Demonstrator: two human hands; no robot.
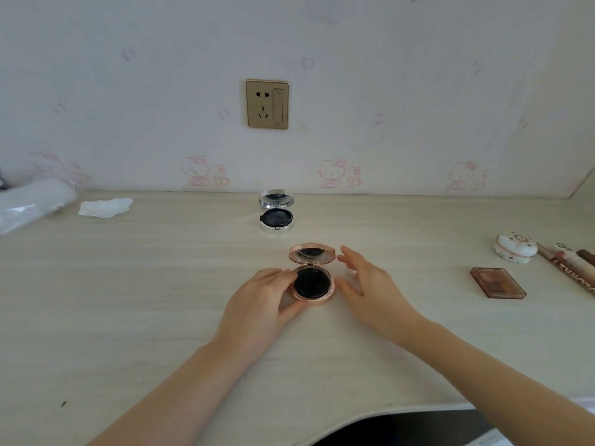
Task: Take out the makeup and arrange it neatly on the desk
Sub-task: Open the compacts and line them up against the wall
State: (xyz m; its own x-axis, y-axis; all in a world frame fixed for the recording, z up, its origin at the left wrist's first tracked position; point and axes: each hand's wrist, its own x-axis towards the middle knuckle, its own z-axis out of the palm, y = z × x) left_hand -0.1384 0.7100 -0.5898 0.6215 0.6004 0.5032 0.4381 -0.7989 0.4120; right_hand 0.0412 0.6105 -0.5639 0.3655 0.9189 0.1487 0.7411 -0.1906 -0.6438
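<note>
At about nine o'clock on the pale wood desk (128, 300), against the wall, a white plastic-wrapped bundle (30, 202) lay on its side, and just to its right sat a crumpled white tissue (104, 207).

Toward twelve o'clock, close to the wall and below the gold wall socket (267, 104), a silver compact (277, 211) stood open, its mirrored lid tilted up behind a dark round pad.

In the middle of the desk a rose-gold compact (312, 277) also stood open, lid raised at its far side, a black puff filling the base. The left hand (257, 300) held the base from its nine o'clock side, fingers curled along the rim with the thumb under the near edge. The right hand (370, 284) was at the compact's three o'clock, fingers spread and nearly straight, gripping nothing; whether the fingertips touched the lid or base could not be told.

Out at three o'clock lay a brown eyeshadow palette (498, 282), flat and closed. Beyond it, slightly farther back, sat a white patterned round case (515, 247), and at the desk's right edge several slim patterned tubes (570, 265) lay side by side, partly cut off by the frame.
</note>
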